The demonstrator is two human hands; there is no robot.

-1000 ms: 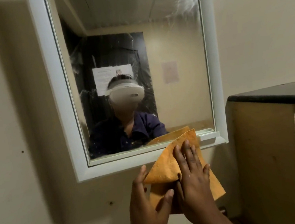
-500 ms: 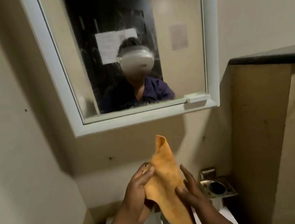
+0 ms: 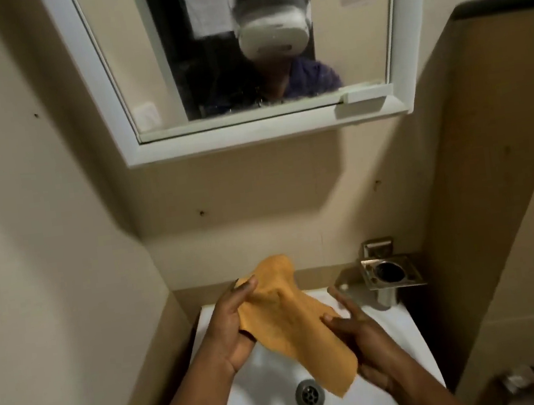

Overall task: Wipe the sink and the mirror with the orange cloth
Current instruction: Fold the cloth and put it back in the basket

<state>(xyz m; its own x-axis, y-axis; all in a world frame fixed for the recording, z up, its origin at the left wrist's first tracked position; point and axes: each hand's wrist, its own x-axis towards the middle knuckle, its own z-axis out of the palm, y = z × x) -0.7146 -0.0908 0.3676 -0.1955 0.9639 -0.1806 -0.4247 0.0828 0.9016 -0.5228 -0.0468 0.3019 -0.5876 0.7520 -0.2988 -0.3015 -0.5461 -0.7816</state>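
From the head view, the orange cloth (image 3: 293, 320) hangs in the air between the two hands, above the white sink (image 3: 270, 380) and clear of the basin; its lower corner dangles just over the drain (image 3: 309, 395) without seeming to touch it. The left hand (image 3: 230, 328) grips the cloth's upper part, thumb on top and fingers (image 3: 245, 285) curled against the fabric, so that one peak of cloth stands up above it. The right hand (image 3: 359, 335) takes the lower right edge, thumb pressed on the front while its fingers (image 3: 341, 297) are spread and only partly closed; how firmly it pinches I cannot tell. Held this way, slack and stretched across both hands, the cloth looks as if it is being straightened or refolded to give a flat face for wiping, most likely for the sink below. The mirror (image 3: 356, 40) in its white frame (image 3: 251, 137) is on the wall above, well apart from the cloth, with streaks showing on the glass. To the right, a metal holder (image 3: 390, 271) fixed to the wall juts over the sink's back corner and would crowd a wipe there. A wall on the left and a dark-topped partition (image 3: 507, 172) on the right hem the basin in closely. No tap shows here.
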